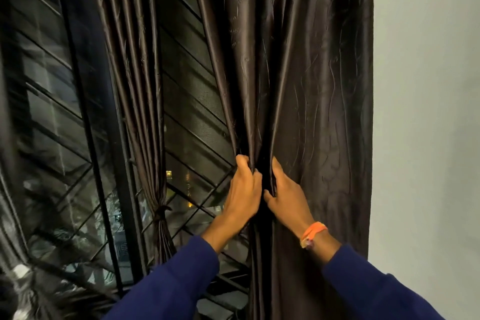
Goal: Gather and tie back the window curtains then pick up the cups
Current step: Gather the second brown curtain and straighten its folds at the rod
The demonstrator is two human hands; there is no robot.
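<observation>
Both hands clenched in cloth: left hand (pixel 242 187) bunching folds of the dark curtain (pixel 311 112), right hand (pixel 285 189) just beside it, gripping the neighbouring pleats, orange wristband (pixel 313 234) on that wrist. Left of them, narrower curtain panel (pixel 145 112) already knotted low against the window grille (pixel 192 117). Long axis of the held curtain vertical, hanging against the wall's (pixel 428 112) left edge, bulk lying right of the right hand. Probably gathering before tying. No cups or containers visible.

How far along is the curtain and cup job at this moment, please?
Done: the narrow curtain by the window is already knotted back. In hand: the left hand and right hand both grip folds of the wide curtain, bunching it; no tie yet. Left: tying it and picking up the cups, which are out of view.
</observation>
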